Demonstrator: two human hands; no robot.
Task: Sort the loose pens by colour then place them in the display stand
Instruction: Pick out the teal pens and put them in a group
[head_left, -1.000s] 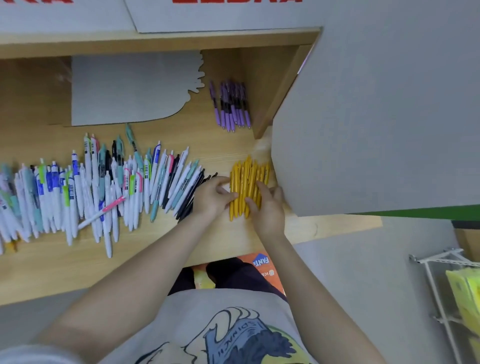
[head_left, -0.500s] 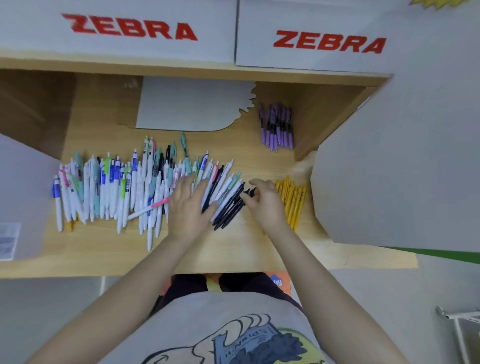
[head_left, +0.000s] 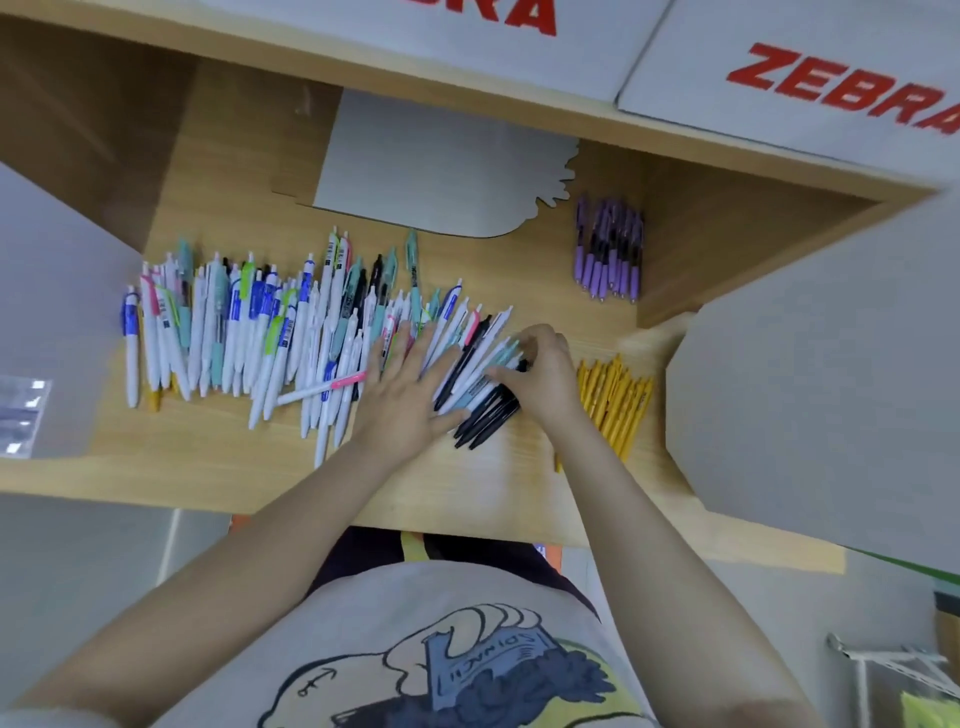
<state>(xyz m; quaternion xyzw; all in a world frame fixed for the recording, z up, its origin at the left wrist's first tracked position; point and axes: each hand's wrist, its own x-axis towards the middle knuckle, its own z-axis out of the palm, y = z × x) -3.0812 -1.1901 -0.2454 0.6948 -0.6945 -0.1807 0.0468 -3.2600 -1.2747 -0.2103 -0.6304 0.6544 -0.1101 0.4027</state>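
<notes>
**Loose pens, part-sorted, on a wooden counter**

Loose pens: a wide heap of mostly white plastic barrels with blue, green, teal and pink clips, lying roughly parallel across the middle of the counter.

Grip, right hand: fingers curled at the right edge of the heap, pinching among the black pens that lie slanted there; exactly which barrels are held cannot be told.

Grip, left hand: released, fingers straight and spread, pressed flat on the pens just left of the black ones.

Sorted lots: yellow pens in a tight bundle just right of the right hand; purple pens grouped further back, near the wooden side wall.

Lettering: "ZEBRA" in red capitals on the grey panel above the recess; a second panel to its left shows only the letter ends. Small barcode labels on some barrels, not readable.

Surface and room: pale wood-grain counter set in a wooden recess; a flat grey card cut-out with a scalloped edge lies at the back; large grey boards flank the sides.
</notes>
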